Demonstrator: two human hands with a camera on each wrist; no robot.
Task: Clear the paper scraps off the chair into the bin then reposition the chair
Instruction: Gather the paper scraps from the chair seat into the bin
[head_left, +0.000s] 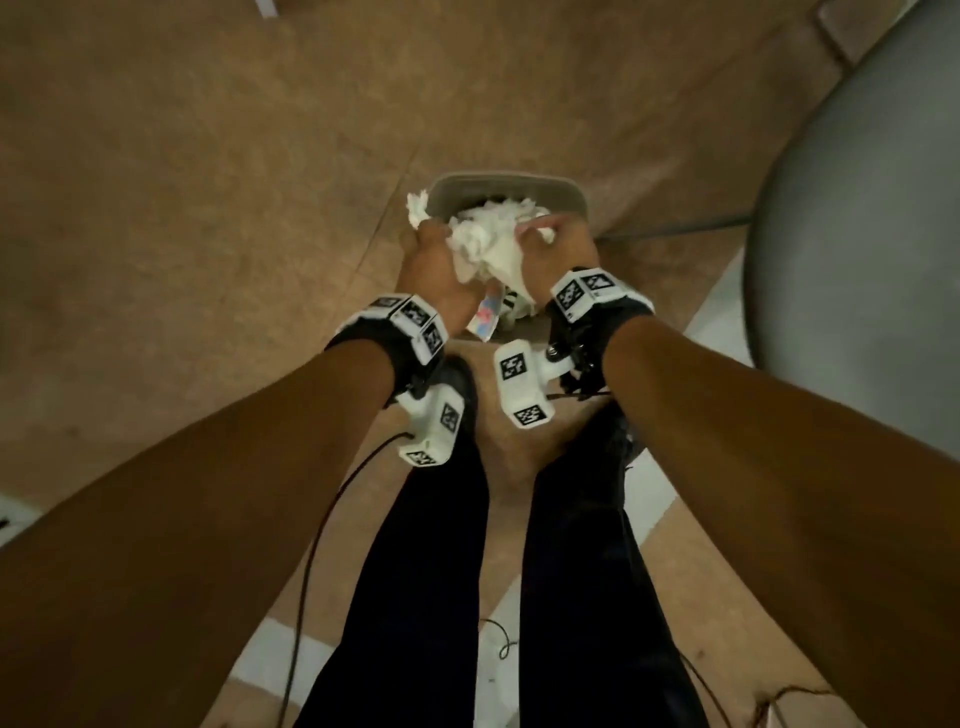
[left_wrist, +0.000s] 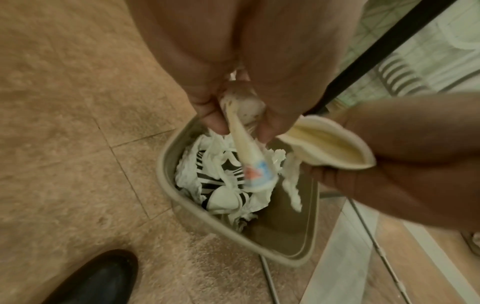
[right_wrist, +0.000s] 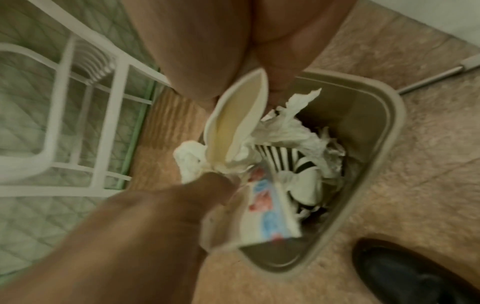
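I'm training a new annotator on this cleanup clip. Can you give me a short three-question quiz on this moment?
1. True or false: the bin is empty.
2. Which hand pinches the paper strip with red and blue print? A. left hand B. right hand
3. Fill in: the hands hold the paper scraps directly above the ____.

Key: 1 false, it already holds crumpled white paper and something black-and-white striped. 2 A. 3 bin.

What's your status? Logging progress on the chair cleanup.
Both hands over the bin: left hand pinching a printed scrap, right hand gripping a folded paper piece. Bin already holds scraps. Nothing blocking the drop.
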